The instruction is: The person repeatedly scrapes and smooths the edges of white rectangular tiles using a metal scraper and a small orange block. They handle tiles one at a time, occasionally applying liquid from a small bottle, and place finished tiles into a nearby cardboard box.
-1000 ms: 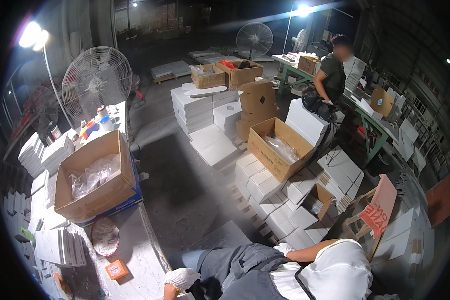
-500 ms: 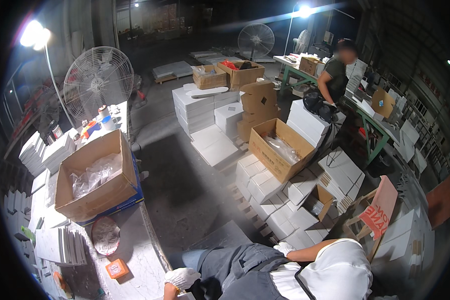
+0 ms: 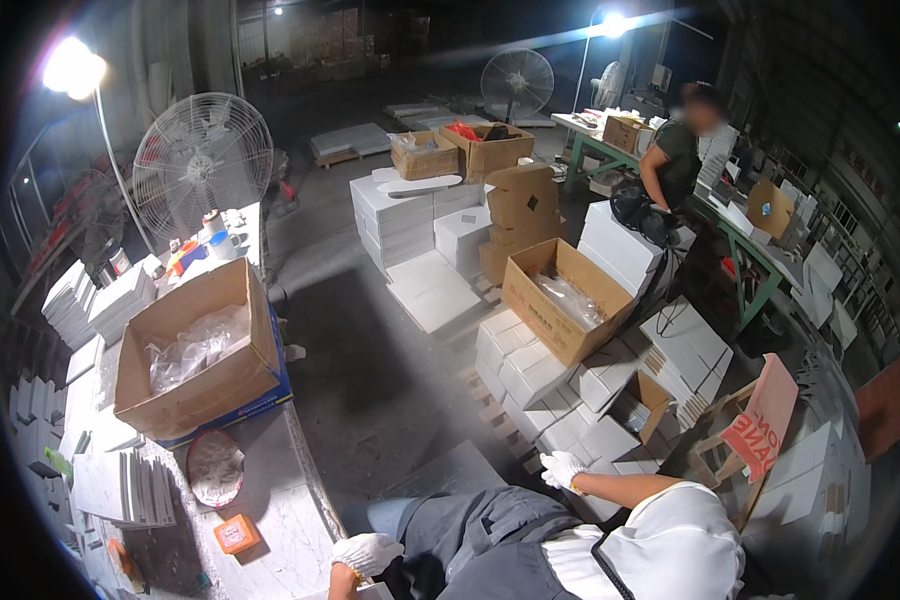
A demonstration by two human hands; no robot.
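My left hand (image 3: 367, 554), in a white knit glove, is low in the view at the edge of the marble-patterned worktop (image 3: 295, 520). Its fingers are turned away, so their grip is hidden. Out to the right, my right hand (image 3: 563, 470), gloved the same way, reaches over beside the stacked white boxes (image 3: 530, 375). Its fingers look extended, with nothing visible in them. On the worktop lie an orange square box (image 3: 236, 534) and a round dish with a reddish rim (image 3: 215, 468). Upright pale slabs (image 3: 125, 490) stand to their left.
A large carton (image 3: 195, 350) of clear plastic bags stands on the worktop. Another open carton (image 3: 560, 320) sits on the boxes by a wooden pallet (image 3: 495, 405). A red-and-white sign (image 3: 760, 420) leans at right. A fan (image 3: 202, 165) stands far left; a person (image 3: 680, 150) works at a green-legged table.
My right hand has moved from beside my waist up and outward toward the white boxes. My left hand has barely moved. The view has shifted slightly.
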